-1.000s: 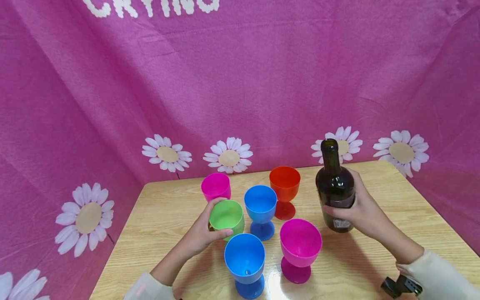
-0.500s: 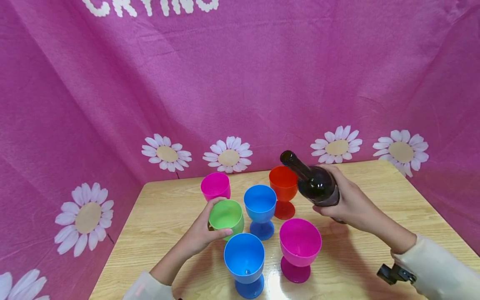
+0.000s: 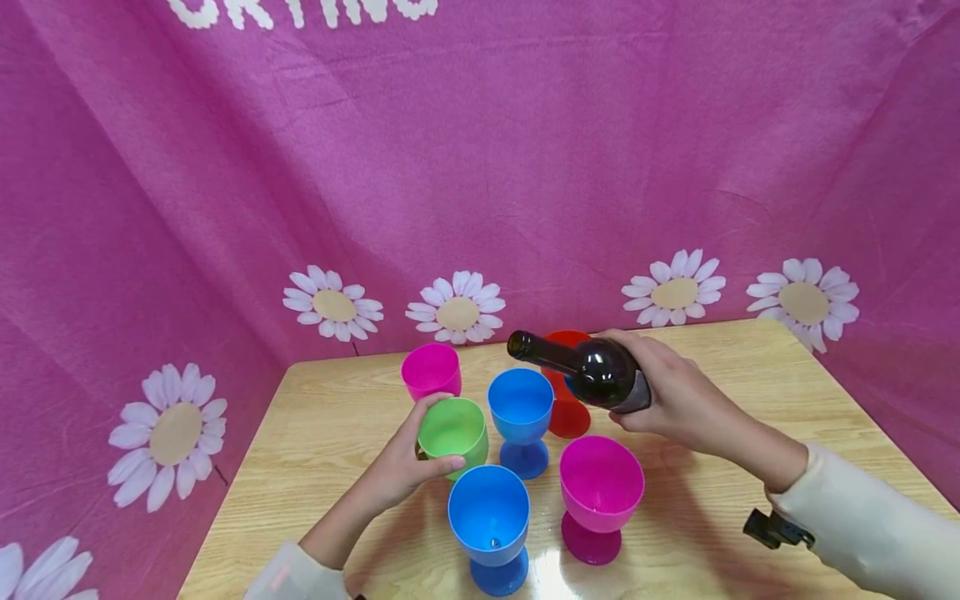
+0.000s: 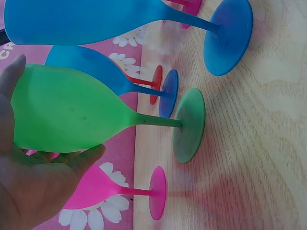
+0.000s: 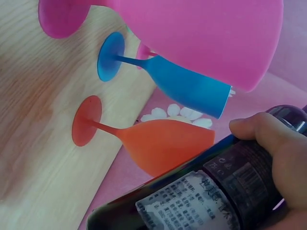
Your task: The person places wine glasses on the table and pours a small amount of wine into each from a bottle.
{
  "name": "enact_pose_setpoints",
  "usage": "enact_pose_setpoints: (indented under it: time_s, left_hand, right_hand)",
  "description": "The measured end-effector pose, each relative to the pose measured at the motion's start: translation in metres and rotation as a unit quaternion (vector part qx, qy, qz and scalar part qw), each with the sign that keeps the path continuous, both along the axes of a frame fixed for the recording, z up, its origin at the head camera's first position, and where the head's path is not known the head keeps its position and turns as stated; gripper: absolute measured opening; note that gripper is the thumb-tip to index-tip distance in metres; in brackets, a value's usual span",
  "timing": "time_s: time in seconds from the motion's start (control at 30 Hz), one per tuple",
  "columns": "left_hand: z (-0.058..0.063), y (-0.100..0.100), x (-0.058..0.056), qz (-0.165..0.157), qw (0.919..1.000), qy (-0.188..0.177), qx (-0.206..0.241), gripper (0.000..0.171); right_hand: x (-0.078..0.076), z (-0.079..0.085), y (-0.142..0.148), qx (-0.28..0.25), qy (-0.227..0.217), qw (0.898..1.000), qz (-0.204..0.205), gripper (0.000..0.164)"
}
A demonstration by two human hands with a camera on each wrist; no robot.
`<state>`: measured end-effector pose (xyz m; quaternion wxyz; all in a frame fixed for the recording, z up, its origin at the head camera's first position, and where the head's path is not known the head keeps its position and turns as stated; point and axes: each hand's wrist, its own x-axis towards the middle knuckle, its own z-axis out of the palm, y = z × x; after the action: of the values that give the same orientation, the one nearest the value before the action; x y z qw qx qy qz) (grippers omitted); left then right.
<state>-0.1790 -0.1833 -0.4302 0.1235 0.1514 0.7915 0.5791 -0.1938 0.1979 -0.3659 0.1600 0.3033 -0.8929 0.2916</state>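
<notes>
My right hand [image 3: 667, 387] grips a dark glass wine bottle [image 3: 603, 373], tipped to the left. Its mouth is just above the far rim of the back blue goblet [image 3: 521, 408], and its body hides part of the red goblet [image 3: 570, 418]. In the right wrist view a white printed label [image 5: 189, 203] shows on the bottle. My left hand [image 3: 408, 457] holds a green goblet [image 3: 453, 433] by the bowl, thumb on the near side and fingers round the far side. The left wrist view shows the green goblet's foot [image 4: 189, 125] at the wooden tabletop.
A front blue goblet [image 3: 489, 521] and a magenta goblet [image 3: 602, 487] stand nearest the person. Another magenta goblet [image 3: 431, 372] is behind the left hand. The wooden table [image 3: 757, 400] meets a purple cloth backdrop [image 3: 525, 167] with daisies.
My right hand has lifted the bottle, tilted it from upright to leaning left, and carried it left in front of the red goblet. The left hand and goblets have stayed in place.
</notes>
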Motion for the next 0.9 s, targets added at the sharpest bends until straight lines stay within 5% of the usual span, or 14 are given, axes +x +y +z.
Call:
enact_pose_setpoints:
  time_s: [0.43, 0.9]
  left_hand:
    - [0.000, 0.000, 0.000, 0.004, 1.0000, -0.007, -0.004, 0.082]
    - [-0.002, 0.000, -0.001, 0.011, 0.9999, -0.007, -0.007, 0.083]
  right_hand:
    - [0.006, 0.012, -0.014, 0.101, -0.004, 0.992, -0.070, 0.096]
    - [0.009, 0.015, -0.022, 0.182, 0.015, 0.980, -0.084, 0.094]
